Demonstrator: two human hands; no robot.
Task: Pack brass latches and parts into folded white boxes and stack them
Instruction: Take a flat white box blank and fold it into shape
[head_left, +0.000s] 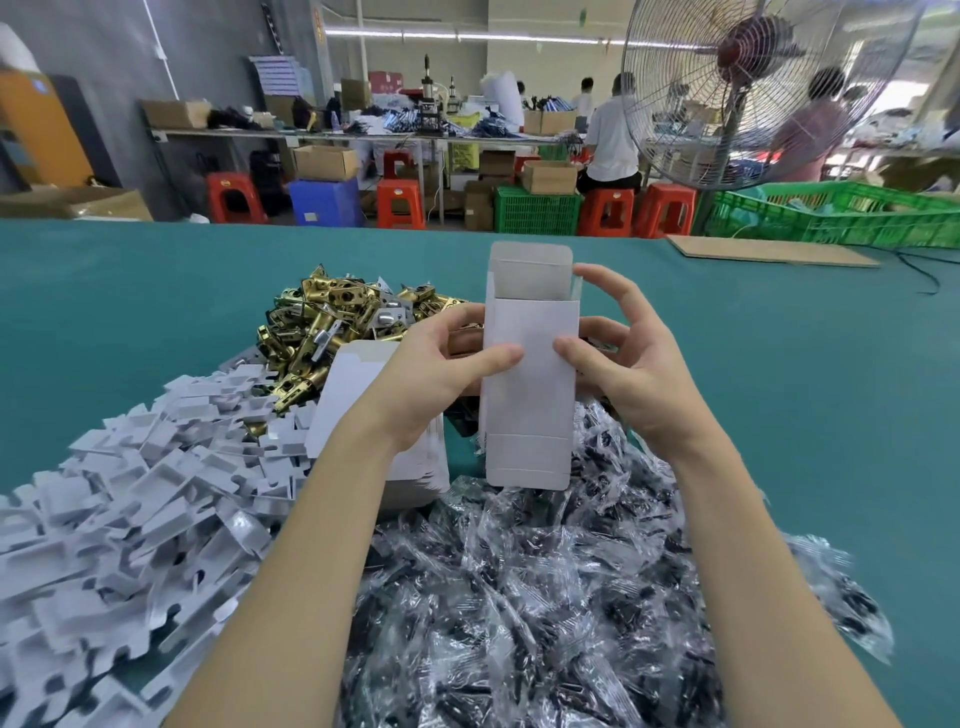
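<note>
I hold a white carton box (527, 415) upright above the table, its top flap standing open and its bottom flap hanging loose. My left hand (441, 364) grips its left side, thumb on the front face. My right hand (623, 358) grips the right side, thumb on the front and fingers curled behind the top edge. A heap of brass latches (322, 322) lies behind my left hand. A stack of flat white boxes (358, 395) sits under my left wrist.
White cardboard inserts (130, 509) are piled at the left. Clear bags of dark parts (545, 597) spread in front and to the right. A cardboard sheet (769, 252) and a green crate (841, 213) stand at the far right of the teal table (805, 389). A fan (753, 88) stands behind.
</note>
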